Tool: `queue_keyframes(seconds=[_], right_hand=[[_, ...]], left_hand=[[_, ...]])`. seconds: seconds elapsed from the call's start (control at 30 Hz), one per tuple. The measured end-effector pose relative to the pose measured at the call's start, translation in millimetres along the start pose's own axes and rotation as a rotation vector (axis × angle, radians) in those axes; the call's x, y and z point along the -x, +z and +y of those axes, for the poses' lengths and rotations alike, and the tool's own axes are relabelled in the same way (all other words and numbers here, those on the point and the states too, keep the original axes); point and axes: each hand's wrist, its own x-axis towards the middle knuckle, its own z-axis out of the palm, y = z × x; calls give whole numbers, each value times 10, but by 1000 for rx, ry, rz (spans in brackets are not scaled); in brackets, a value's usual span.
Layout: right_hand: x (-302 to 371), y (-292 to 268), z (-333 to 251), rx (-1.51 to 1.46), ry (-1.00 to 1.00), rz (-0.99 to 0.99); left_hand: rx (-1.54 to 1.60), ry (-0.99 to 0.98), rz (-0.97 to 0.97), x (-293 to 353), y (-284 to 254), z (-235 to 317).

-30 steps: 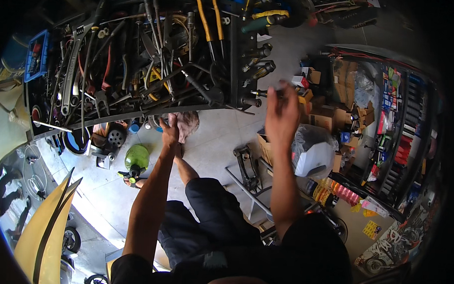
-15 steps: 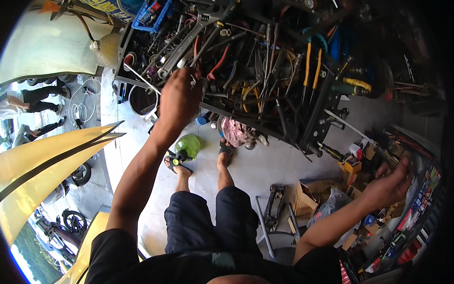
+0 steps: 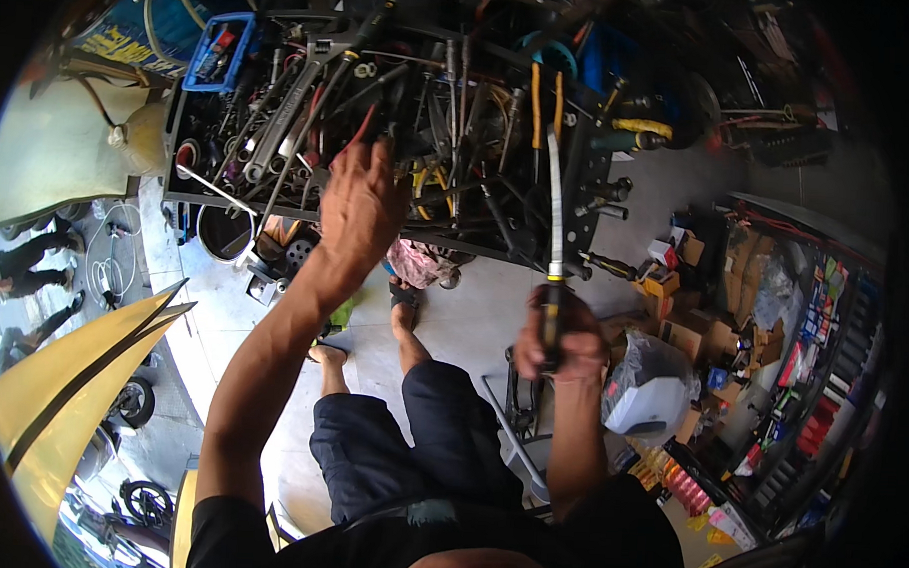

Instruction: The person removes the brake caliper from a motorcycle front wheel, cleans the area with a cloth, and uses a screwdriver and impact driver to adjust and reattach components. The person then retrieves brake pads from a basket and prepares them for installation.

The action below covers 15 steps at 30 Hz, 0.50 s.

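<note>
My left hand (image 3: 362, 206) reaches over the front edge of a dark tool tray (image 3: 536, 257), back upward, fingers stretched out and slightly apart. It seems to hold nothing, though its fingertips are partly lost among the tools. Just beyond those fingers lies a curved red handle (image 3: 358, 130); an adjustable wrench (image 3: 288, 113) is further left. My right hand (image 3: 568, 343) is closed around the black-and-yellow handle of a long-shafted hand tool (image 3: 555, 207). Its slightly curved metal shaft points away from me, the tip over the tray's right part. Two orange handles (image 3: 537, 107) stand beyond the tip.
A blue basket (image 3: 220, 54) sits at the tray's far left. Boxes (image 3: 688, 332) and a white object in clear plastic (image 3: 651, 396) lie on the right, beside packed shelving (image 3: 822, 367). A pink rag (image 3: 420, 263) hangs below the tray. A metal stand (image 3: 515, 426) is near my legs.
My right hand has swung in from the far right with the long-shafted tool, now upright before me. My left hand's fingers have straightened over the tools. The view has shifted right.
</note>
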Motion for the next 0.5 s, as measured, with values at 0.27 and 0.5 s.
queue_keyframes(seconds=[0.27, 0.5], right_hand=[[-539, -63, 59, 560, -136, 775], [-1674, -721, -404, 2057, -188, 1147]], left_hand=[[117, -66, 20, 36, 496, 499], [313, -150, -89, 87, 517, 211]])
